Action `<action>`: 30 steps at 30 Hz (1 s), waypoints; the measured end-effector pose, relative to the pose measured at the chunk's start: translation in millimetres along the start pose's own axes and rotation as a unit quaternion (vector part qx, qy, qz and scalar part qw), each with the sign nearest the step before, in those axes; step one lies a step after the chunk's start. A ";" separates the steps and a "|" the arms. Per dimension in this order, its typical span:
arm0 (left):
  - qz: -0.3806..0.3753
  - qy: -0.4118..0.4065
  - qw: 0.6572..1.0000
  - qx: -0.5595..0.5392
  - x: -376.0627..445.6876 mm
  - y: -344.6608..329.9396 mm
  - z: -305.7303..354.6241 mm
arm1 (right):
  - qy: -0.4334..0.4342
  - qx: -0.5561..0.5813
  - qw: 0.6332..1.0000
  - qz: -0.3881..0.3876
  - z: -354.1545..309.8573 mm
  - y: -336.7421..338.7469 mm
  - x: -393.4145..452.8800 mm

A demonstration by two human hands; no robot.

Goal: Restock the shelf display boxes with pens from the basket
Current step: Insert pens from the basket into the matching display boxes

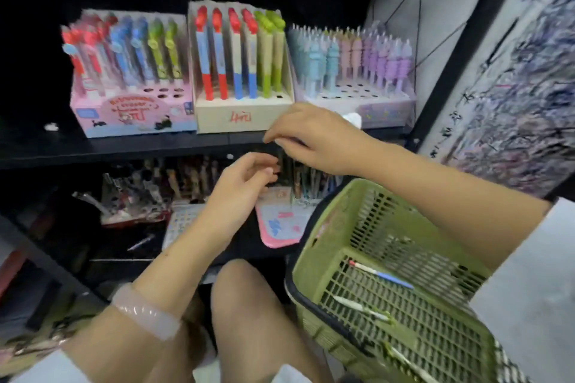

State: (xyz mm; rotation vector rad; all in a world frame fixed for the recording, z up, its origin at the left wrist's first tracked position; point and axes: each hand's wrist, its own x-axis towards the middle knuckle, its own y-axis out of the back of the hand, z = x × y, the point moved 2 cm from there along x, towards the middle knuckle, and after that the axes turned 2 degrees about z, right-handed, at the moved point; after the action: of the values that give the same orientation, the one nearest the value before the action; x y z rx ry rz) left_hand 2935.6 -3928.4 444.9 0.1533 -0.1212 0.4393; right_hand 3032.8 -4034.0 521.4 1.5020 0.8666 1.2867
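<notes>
Three pens (pixel 380 274) lie on the basket (pixel 314 246) floor. I keep my right hand (pixel 306 137) pinching a dark pen at the shelf (pixel 124 149) front edge, lowering it vertically; left hand (pixel 245 177) fingers loosely curled, holding nothing.

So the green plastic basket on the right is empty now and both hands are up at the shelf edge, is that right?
Not quite. The green plastic basket is not empty: the head view shows at least three pens on its mesh floor, such as a blue and white pen. The rest holds: the left hand and right hand are up at the shelf edge.
</notes>
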 end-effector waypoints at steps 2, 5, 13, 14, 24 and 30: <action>-0.054 0.009 0.998 0.010 -6.2 -36.5 -15.0 | -0.083 0.032 0.995 -0.042 22.3 -24.5 -56.6; -0.140 0.025 0.989 0.047 -14.6 -91.4 -37.7 | -0.216 0.066 0.964 -0.143 55.3 -67.9 -145.5; -0.299 0.087 0.936 0.165 -23.3 -160.1 -94.9 | -0.333 0.117 0.854 -0.382 68.1 -200.0 -290.1; -0.306 0.094 0.931 0.173 -22.6 -161.4 -99.0 | -0.326 0.115 0.860 -0.376 64.1 -214.4 -290.5; -0.373 0.116 0.895 0.214 -21.6 -161.7 -103.7 | -0.358 0.123 0.859 -0.345 54.5 -222.7 -311.5; -0.419 0.116 0.872 0.224 -27.7 -169.0 -101.9 | -0.359 0.201 0.778 -0.475 14.6 -207.5 -398.0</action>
State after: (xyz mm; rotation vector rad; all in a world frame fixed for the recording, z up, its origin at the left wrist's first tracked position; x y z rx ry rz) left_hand 2992.2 -4073.3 320.3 0.5811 0.2878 -0.3992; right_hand 2981.3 -4343.9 200.4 1.3630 1.1555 -0.2456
